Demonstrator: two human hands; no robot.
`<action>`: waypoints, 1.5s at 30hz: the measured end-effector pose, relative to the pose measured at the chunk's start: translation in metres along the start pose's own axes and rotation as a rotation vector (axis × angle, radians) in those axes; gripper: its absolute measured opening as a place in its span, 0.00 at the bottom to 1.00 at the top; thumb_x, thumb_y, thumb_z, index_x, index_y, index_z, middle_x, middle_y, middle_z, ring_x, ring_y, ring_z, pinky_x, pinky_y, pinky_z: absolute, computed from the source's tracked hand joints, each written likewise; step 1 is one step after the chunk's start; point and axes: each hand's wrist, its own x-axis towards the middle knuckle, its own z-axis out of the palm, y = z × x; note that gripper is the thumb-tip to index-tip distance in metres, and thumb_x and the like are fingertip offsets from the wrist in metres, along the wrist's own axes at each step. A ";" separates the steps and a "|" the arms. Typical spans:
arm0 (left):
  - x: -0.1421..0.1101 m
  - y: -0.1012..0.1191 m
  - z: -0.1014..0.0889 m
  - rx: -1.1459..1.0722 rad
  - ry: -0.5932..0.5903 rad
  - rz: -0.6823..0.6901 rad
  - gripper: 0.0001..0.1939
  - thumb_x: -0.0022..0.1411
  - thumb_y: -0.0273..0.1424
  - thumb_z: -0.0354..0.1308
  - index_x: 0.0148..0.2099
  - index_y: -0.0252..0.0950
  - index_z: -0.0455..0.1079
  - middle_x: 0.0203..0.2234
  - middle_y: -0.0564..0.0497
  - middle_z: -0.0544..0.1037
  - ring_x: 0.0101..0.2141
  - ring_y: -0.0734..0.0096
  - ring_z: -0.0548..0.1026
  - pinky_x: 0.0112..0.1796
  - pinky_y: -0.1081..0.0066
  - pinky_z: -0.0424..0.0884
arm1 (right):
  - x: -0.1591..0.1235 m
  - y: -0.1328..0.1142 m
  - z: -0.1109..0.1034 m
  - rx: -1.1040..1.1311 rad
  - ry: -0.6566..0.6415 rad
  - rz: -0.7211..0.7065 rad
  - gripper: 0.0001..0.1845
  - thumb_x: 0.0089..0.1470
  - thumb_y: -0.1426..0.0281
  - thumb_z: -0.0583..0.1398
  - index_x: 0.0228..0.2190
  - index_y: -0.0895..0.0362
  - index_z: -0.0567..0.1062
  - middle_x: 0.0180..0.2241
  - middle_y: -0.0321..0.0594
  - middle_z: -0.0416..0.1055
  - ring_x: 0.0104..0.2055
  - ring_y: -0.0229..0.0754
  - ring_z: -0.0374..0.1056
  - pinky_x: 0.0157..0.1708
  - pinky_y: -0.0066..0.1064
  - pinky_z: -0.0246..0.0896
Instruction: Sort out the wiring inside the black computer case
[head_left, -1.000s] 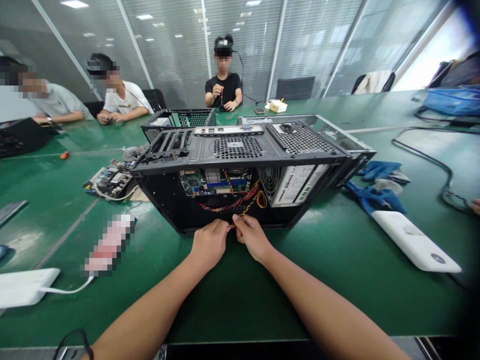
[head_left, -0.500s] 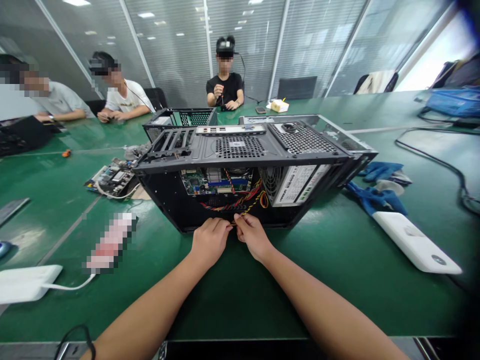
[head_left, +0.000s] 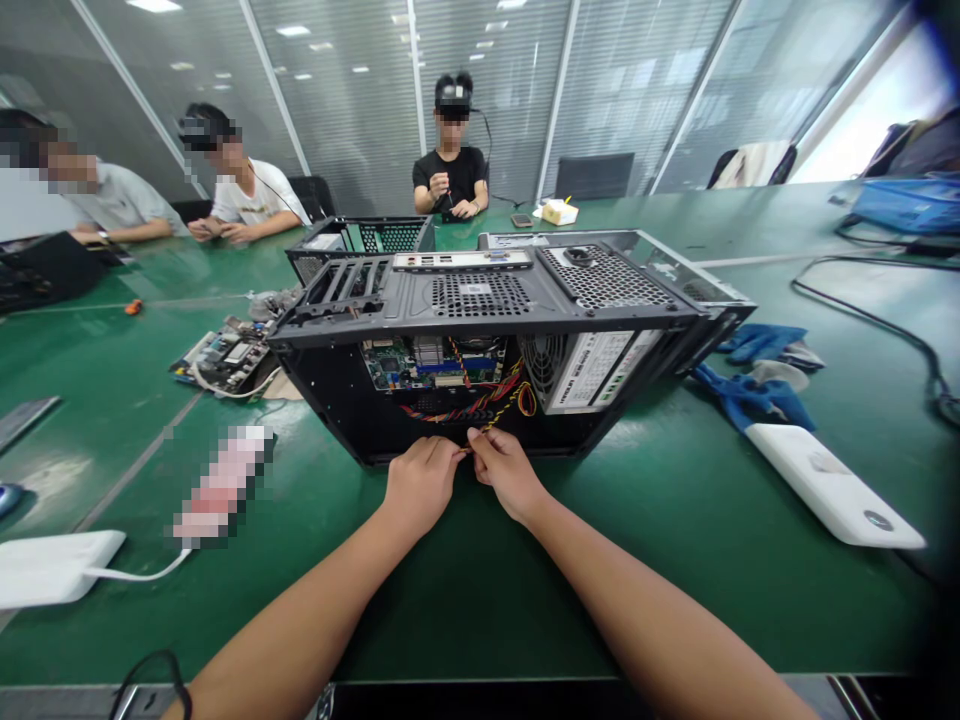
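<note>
A black computer case [head_left: 405,318] lies in front of me with its open side facing me. Inside it are a motherboard [head_left: 435,365], a power supply [head_left: 600,370] with a fan, and bundled red, yellow and black wires [head_left: 480,400]. At the near lower edge of the opening, my left hand [head_left: 421,480] and my right hand [head_left: 506,470] pinch a twisted yellow-and-black cable [head_left: 499,415] close together. Their fingertips almost meet. The cable's end is hidden among my fingers.
Left of the case lies a loose circuit board [head_left: 229,360]. A white power bank [head_left: 832,485] and blue gloves [head_left: 757,390] are on the right. Another white power bank [head_left: 64,565] sits at the left, cabled to a blurred-out phone [head_left: 225,480]. Three people sit across the table.
My hands keep nearly the same place and grip on the cable. Across the table, the hands of two people have shifted slightly.
</note>
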 end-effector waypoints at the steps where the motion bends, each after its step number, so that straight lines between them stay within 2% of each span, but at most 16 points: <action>1: 0.000 0.000 0.000 0.003 -0.002 -0.001 0.11 0.71 0.30 0.51 0.35 0.36 0.70 0.27 0.50 0.76 0.30 0.68 0.74 0.33 0.70 0.69 | 0.000 -0.001 0.000 0.006 -0.003 0.000 0.28 0.46 0.45 0.64 0.20 0.55 0.62 0.12 0.25 0.53 0.14 0.28 0.44 0.16 0.27 0.39; 9: 0.001 -0.001 0.002 0.038 0.008 0.006 0.12 0.72 0.29 0.48 0.35 0.36 0.70 0.27 0.50 0.76 0.29 0.70 0.73 0.31 0.72 0.67 | 0.001 -0.001 0.000 0.121 -0.008 0.056 0.27 0.46 0.47 0.66 0.21 0.56 0.66 0.12 0.25 0.54 0.13 0.28 0.45 0.16 0.26 0.37; 16: 0.000 -0.002 0.001 0.043 0.022 0.025 0.11 0.70 0.30 0.52 0.35 0.36 0.71 0.25 0.51 0.76 0.29 0.68 0.73 0.31 0.71 0.67 | 0.001 -0.001 0.001 0.101 -0.002 0.031 0.27 0.45 0.48 0.66 0.21 0.55 0.64 0.11 0.24 0.53 0.13 0.28 0.45 0.16 0.26 0.38; 28: -0.004 -0.002 0.002 -0.022 -0.005 -0.006 0.08 0.69 0.30 0.53 0.36 0.36 0.70 0.28 0.50 0.76 0.31 0.67 0.74 0.34 0.69 0.69 | 0.000 -0.002 0.005 0.100 0.023 0.010 0.21 0.48 0.53 0.64 0.21 0.55 0.65 0.11 0.24 0.52 0.13 0.28 0.44 0.16 0.26 0.37; 34: -0.004 0.000 0.000 -0.021 -0.032 -0.029 0.09 0.70 0.30 0.51 0.36 0.36 0.70 0.28 0.50 0.76 0.29 0.69 0.74 0.32 0.70 0.68 | 0.003 0.004 0.011 0.055 0.124 0.022 0.22 0.47 0.54 0.63 0.19 0.53 0.61 0.11 0.24 0.52 0.13 0.29 0.44 0.15 0.27 0.37; 38: -0.004 0.000 0.000 0.013 -0.060 -0.038 0.10 0.70 0.30 0.51 0.36 0.36 0.70 0.28 0.50 0.76 0.30 0.68 0.74 0.32 0.70 0.68 | 0.007 0.013 0.013 -0.058 0.220 -0.030 0.20 0.49 0.54 0.62 0.19 0.53 0.61 0.12 0.25 0.52 0.16 0.32 0.47 0.17 0.28 0.41; 45: -0.001 0.001 0.001 0.045 -0.084 -0.031 0.11 0.70 0.29 0.49 0.35 0.36 0.69 0.28 0.49 0.75 0.30 0.67 0.73 0.32 0.69 0.68 | 0.008 0.017 0.011 -0.129 0.243 -0.084 0.21 0.51 0.52 0.60 0.19 0.53 0.62 0.14 0.27 0.52 0.18 0.33 0.49 0.18 0.29 0.43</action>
